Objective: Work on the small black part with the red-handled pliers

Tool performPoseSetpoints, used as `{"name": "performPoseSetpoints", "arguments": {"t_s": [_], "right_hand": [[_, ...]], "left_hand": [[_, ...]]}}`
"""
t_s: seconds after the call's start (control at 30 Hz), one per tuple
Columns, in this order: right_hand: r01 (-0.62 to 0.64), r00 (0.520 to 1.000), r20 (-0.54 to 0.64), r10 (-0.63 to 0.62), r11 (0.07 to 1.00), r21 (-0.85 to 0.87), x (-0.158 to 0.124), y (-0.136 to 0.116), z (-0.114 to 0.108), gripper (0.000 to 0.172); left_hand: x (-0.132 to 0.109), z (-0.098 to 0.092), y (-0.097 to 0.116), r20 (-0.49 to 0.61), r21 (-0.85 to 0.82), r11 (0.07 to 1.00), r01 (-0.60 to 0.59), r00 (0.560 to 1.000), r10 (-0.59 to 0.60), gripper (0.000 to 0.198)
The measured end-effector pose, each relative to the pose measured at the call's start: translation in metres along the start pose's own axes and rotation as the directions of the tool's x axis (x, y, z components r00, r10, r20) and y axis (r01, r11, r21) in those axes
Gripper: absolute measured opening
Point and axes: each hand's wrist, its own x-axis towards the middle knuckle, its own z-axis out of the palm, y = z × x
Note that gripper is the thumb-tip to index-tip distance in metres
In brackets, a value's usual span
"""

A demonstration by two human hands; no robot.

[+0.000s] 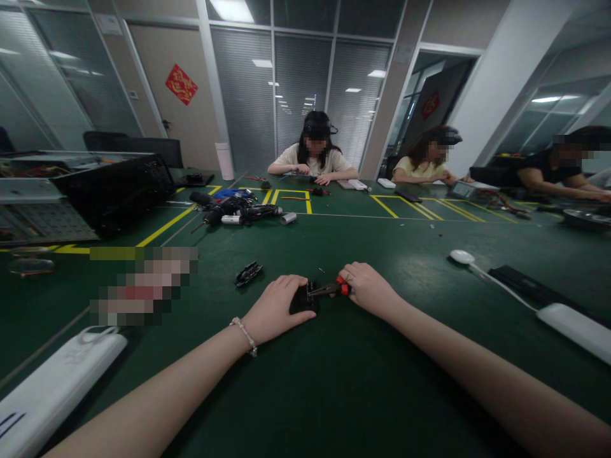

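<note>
The left hand (274,310) grip is closed over a small black plastic module (300,300) on the green bench (334,381). Red-handled pliers (330,290), clasped in the right hand (370,289), are applied to the module. Work is judged under way, unfinished.

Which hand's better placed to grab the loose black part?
Left, probably: the loose black part lies just beyond the left hand, which only steadies a black block; the right hand, farther off, grips the red-handled pliers.

An office workroom: glass partitions (300,95), green marked worktable (363,369), scattered tools (238,210).
</note>
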Motion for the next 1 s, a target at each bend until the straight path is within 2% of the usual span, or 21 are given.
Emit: {"name": "performPoseSetpoints", "arguments": {"t_s": [1.0], "right_hand": [[-0.008, 1.000, 0.009, 0.008, 1.000, 0.007, 0.0000, -0.0015, -0.0032, 0.023]], "left_hand": [[-0.0003, -0.0031, 0.0022, 0.012, -0.017, 1.000, 0.011, 1.000, -0.011, 0.053]]}}
